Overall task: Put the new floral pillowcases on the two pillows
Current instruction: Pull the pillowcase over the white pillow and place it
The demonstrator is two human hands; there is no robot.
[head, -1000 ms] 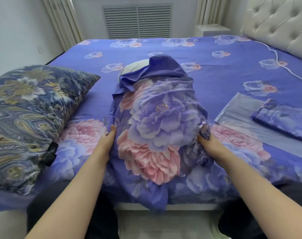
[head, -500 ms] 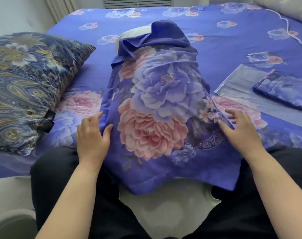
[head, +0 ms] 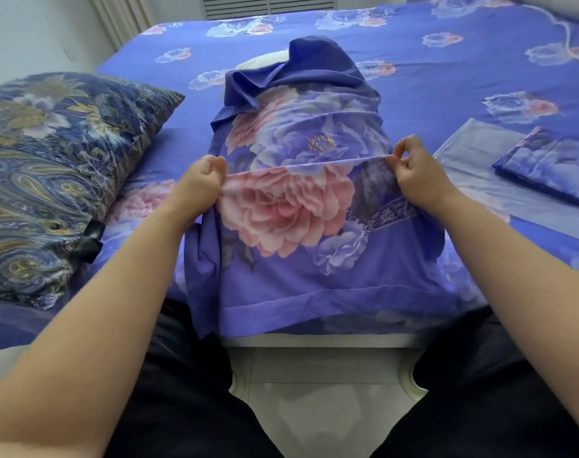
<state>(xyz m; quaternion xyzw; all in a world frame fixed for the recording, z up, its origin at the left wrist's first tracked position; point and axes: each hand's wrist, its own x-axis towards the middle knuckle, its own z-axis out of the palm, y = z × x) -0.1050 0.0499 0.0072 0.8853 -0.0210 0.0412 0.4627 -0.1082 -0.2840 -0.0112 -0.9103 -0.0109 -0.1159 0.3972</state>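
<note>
A blue floral pillowcase (head: 301, 226) covers most of a pillow lying lengthwise on the bed in front of me. The pillow's white end (head: 265, 59) pokes out at the far end under bunched plain blue fabric. My left hand (head: 199, 183) grips the case's left side and my right hand (head: 417, 173) pinches its right side, lifting a taut fold between them. The case's empty near end hangs over the bed edge. A second pillow in a dark paisley case (head: 57, 166) lies to the left. A folded floral pillowcase (head: 552, 166) rests at the right.
The bed (head: 446, 77) wears a matching blue floral sheet. A clear plastic bag (head: 479, 180) lies under the folded case. A white cable (head: 568, 38) runs across the far right. My dark-trousered legs press against the bed's near edge, over a white floor.
Both hands went from flat on the case's near end to gripping its sides farther up, raising a fold. The case's near end now hangs flatter over the bed edge.
</note>
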